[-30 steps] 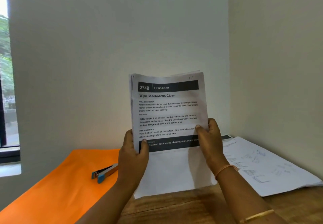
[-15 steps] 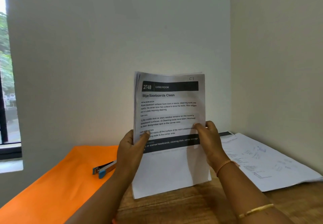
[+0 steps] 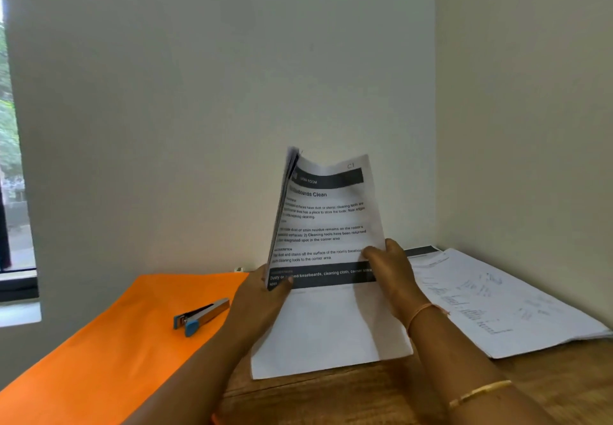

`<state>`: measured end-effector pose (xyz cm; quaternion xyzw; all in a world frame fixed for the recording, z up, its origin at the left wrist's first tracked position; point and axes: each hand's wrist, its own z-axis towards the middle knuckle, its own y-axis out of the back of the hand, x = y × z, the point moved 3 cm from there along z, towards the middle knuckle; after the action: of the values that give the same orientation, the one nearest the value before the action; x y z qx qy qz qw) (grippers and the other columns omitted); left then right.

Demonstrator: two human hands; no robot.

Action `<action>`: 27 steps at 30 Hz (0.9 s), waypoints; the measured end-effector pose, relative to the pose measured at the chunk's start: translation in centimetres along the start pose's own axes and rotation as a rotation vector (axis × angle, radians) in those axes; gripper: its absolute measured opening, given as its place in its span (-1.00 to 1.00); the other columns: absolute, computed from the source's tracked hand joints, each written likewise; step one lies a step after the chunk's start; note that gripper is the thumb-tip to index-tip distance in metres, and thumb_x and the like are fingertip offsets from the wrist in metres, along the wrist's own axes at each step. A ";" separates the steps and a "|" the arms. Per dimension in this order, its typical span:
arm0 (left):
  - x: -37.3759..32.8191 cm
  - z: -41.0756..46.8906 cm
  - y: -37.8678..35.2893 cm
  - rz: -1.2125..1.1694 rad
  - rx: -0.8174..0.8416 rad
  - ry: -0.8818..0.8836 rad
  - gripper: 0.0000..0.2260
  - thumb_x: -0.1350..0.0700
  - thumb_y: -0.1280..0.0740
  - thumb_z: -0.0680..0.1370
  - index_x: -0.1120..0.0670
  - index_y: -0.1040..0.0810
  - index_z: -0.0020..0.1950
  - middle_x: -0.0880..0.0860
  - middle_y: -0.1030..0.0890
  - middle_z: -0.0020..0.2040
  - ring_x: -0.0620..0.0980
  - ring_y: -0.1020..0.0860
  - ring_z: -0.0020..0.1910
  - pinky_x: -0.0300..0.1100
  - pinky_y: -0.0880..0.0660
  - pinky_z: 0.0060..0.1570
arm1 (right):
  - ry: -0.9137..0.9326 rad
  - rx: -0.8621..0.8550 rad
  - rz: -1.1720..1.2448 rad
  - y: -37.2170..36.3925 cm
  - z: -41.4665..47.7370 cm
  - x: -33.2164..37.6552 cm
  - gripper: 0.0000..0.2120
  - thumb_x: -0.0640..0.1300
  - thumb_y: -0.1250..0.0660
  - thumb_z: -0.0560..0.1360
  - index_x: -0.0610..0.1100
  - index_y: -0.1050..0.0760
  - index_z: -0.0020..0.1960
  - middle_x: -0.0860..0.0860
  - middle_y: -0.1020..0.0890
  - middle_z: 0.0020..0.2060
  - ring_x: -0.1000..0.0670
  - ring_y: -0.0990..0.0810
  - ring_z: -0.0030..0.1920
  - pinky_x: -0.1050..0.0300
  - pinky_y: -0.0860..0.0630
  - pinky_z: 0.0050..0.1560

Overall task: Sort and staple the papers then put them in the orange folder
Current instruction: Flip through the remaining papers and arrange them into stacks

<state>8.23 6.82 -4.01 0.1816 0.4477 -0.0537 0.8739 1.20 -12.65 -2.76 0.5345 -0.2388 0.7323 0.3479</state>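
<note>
1. Gripping the stack of papers (image 3: 328, 222) from both sides, the person holds it upright in front of the wall, printed face to the camera (header reads "LIVING ROOM", title ends "boards Clean").
2. Left hand (image 3: 262, 295): the thumb is pressed on the front at the lower left edge, over the dark band. The other fingers are behind the sheets and hidden, so it is a pinch on the stack.
3. Right hand (image 3: 388, 272): the thumb lies on the front at the right edge, just above the dark band, with the fingers wrapped behind. It also clamps the stack.
4. The stack's left edge is fanned and turned toward the camera. The sheets are parted at the top left corner, which is blurred.
5. The blank lower half runs below both hands down to the wooden table (image 3: 331, 398). Cannot tell if the bottom edge touches it.
6. Orange folder (image 3: 116, 341) lies flat on the table left of the stack, partly under the left forearm.
7. Stapler (image 3: 200, 315) lies on the folder, near the left hand, not touching it.
8. Second pile of sheets (image 3: 497, 302) lies flat at the right, beside the right wrist.
9. Gold bangle (image 3: 481, 391) is on the right forearm.
</note>
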 end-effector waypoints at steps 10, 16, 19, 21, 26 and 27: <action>-1.0 0.4 0.3 -0.050 -0.105 -0.041 -0.83 0.08 -0.32 0.55 0.06 -0.53 0.13 -0.08 -0.58 -0.08 -0.17 -0.54 -0.14 -0.49 -0.45 -0.32 | 0.176 -0.098 0.078 0.8 -0.6 2.1 -0.93 -0.21 -0.19 0.54 -0.16 -0.42 0.00 0.01 -0.55 -0.16 0.04 -0.51 -0.17 0.20 -0.41 -0.26; 1.2 0.5 -0.4 0.161 0.101 0.106 -0.88 0.08 -0.29 0.57 -0.03 -0.46 0.10 -0.06 -0.52 -0.03 -0.22 -0.46 -0.17 -0.48 -0.31 -0.31 | -0.012 0.043 -0.208 0.1 -0.2 -1.1 -0.92 -0.28 -0.14 0.50 -0.15 -0.38 -0.06 -0.03 -0.47 -0.20 0.00 -0.44 -0.21 0.16 -0.32 -0.30; 1.2 0.6 -0.4 -0.003 0.042 0.227 -0.84 0.16 -0.34 0.53 -0.06 -0.41 0.01 -0.07 -0.51 -0.07 -0.25 -0.45 -0.23 -0.40 -0.33 -0.37 | 0.005 0.025 -0.275 0.4 0.2 -1.1 -0.91 -0.29 -0.13 0.49 -0.13 -0.35 -0.12 -0.04 -0.46 -0.22 -0.05 -0.44 -0.18 0.14 -0.31 -0.29; 1.2 0.6 -0.1 0.081 -0.015 0.181 -0.71 0.23 -0.35 0.51 0.01 -0.35 0.14 -0.06 -0.46 -0.03 -0.16 -0.48 -0.16 -0.38 -0.35 -0.35 | 0.000 0.064 -0.373 0.4 0.3 -1.2 -0.89 -0.26 -0.15 0.50 -0.13 -0.39 -0.01 -0.04 -0.50 -0.14 -0.08 -0.48 -0.09 0.13 -0.38 -0.19; 1.7 0.6 -0.9 0.850 0.211 -0.126 -0.34 0.14 -0.37 0.49 -0.07 -0.13 0.49 0.04 -0.12 0.49 0.05 -0.13 0.46 -0.16 -0.19 0.35 | -0.014 0.156 -0.709 -0.1 0.0 -2.8 -0.78 -0.25 -0.17 0.48 -0.20 -0.43 0.11 -0.12 -0.54 0.01 -0.09 -0.51 -0.03 0.16 -0.39 -0.11; 1.8 0.2 -1.6 0.954 0.330 -0.165 -0.44 0.13 -0.34 0.52 -0.10 -0.21 0.47 0.01 -0.14 0.50 0.02 -0.12 0.47 -0.15 -0.14 0.39 | -0.014 0.182 -0.765 -0.2 -0.1 -3.0 -0.75 -0.24 -0.18 0.48 -0.21 -0.44 0.14 -0.14 -0.55 0.03 -0.09 -0.52 -0.03 0.17 -0.39 -0.11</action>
<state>9.02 5.45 -5.79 0.4966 0.2299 0.2669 0.7933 1.82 -13.19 -5.61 0.6188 0.0413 0.5642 0.5451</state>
